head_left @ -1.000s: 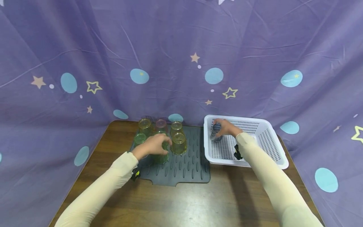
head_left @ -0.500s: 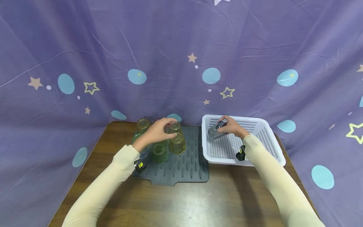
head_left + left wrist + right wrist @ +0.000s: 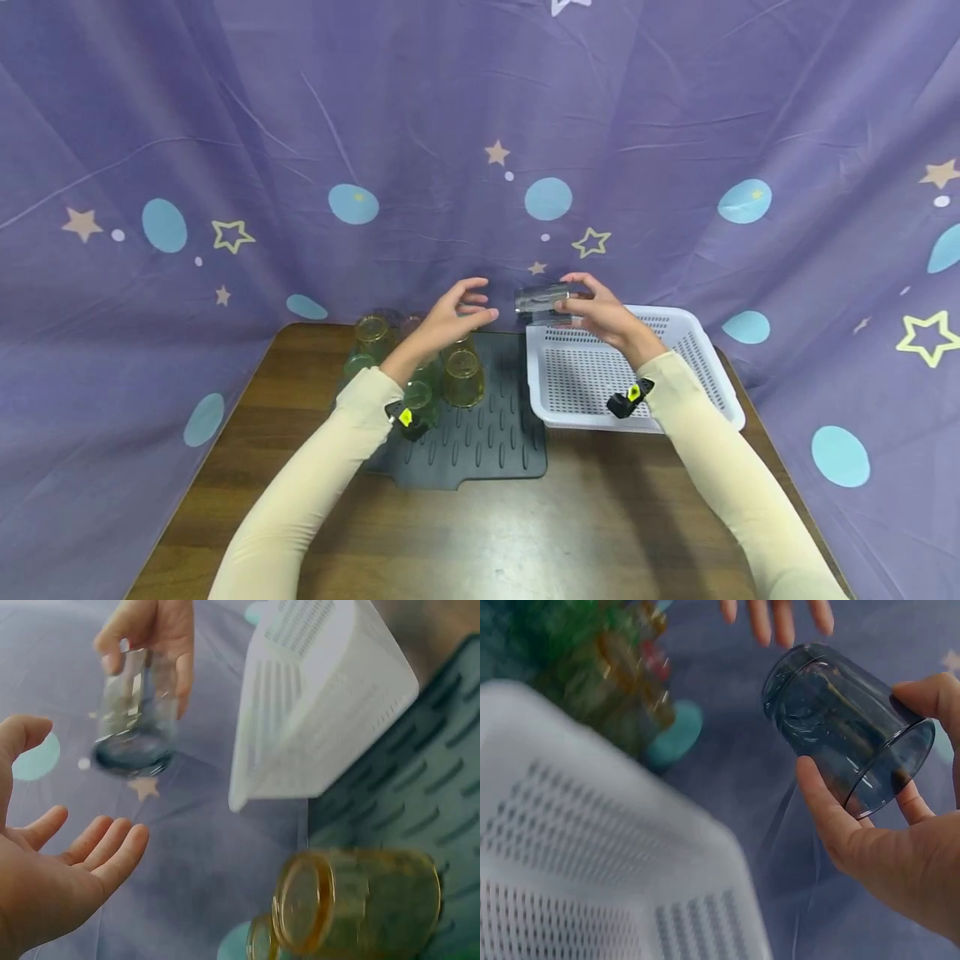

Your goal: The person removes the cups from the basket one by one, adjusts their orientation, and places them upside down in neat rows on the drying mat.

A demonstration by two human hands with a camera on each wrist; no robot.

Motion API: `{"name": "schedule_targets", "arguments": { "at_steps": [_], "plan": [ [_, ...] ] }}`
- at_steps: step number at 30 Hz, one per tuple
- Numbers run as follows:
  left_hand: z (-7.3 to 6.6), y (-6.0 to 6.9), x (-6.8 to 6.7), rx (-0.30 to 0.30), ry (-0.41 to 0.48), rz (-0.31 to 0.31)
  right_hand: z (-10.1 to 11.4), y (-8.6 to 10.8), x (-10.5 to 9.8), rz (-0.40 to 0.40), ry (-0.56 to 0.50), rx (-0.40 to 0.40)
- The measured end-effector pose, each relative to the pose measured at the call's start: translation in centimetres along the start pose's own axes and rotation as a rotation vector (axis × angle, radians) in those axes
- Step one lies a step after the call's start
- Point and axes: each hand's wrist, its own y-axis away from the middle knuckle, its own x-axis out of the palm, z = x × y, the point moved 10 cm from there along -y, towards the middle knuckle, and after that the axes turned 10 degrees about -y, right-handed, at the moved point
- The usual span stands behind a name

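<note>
A blue-grey drinking glass [image 3: 538,300] lies on its side in the air above the left rim of the basket. My right hand [image 3: 609,315] grips it near its open end, thumb and fingers on opposite sides, as the right wrist view shows. The thick base of the glass [image 3: 802,682] points toward my left hand [image 3: 448,321]. That left hand is held up over the back of the mat, thumb and fingers spread apart, holding nothing. In the left wrist view a gap separates its fingers [image 3: 112,844] from the glass.
Several coloured glasses, such as a yellow one [image 3: 462,379] and a green one [image 3: 420,402], stand upside down on a dark drying mat [image 3: 480,458]. A white perforated basket [image 3: 536,392] is right of it. Behind hangs a purple curtain [image 3: 420,100].
My right hand has lifted the glass out of the basket, tipping it sideways and moving it left. My left hand has risen from among the glasses and moved right, toward it.
</note>
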Motion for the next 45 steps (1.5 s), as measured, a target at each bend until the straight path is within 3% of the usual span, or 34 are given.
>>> {"name": "schedule_targets", "arguments": {
  "at_steps": [8, 13, 20, 27, 37, 41, 45],
  "plan": [
    [-1.2, -0.9, 2.1, -0.038, 0.291, 0.051, 2.3, 1.3, 4.4, 0.077, -0.128, -0.045],
    [-2.1, -1.0, 1.9, -0.016, 0.450, -0.004, 3.1, 2.0, 6.2, 0.122, -0.139, -0.076],
    [-2.9, -0.6, 0.7, 0.018, 0.499, -0.100, 3.5, 2.2, 7.3, 0.164, -0.171, -0.080],
    [-4.0, -0.1, -0.7, 0.065, 0.434, -0.157, 3.4, 2.5, 8.3, 0.209, -0.204, -0.066],
    [-5.8, 0.9, -3.4, 0.140, 0.245, -0.212, 3.4, 3.3, 8.6, 0.229, -0.112, -0.084],
    [-6.1, 1.3, -4.0, 0.151, 0.118, -0.207, 3.2, 3.7, 7.1, 0.174, -0.077, -0.085],
    [-6.4, 2.0, -3.8, 0.183, -0.093, -0.145, 2.0, 4.1, 5.1, 0.123, 0.052, -0.063]
  ]
}}
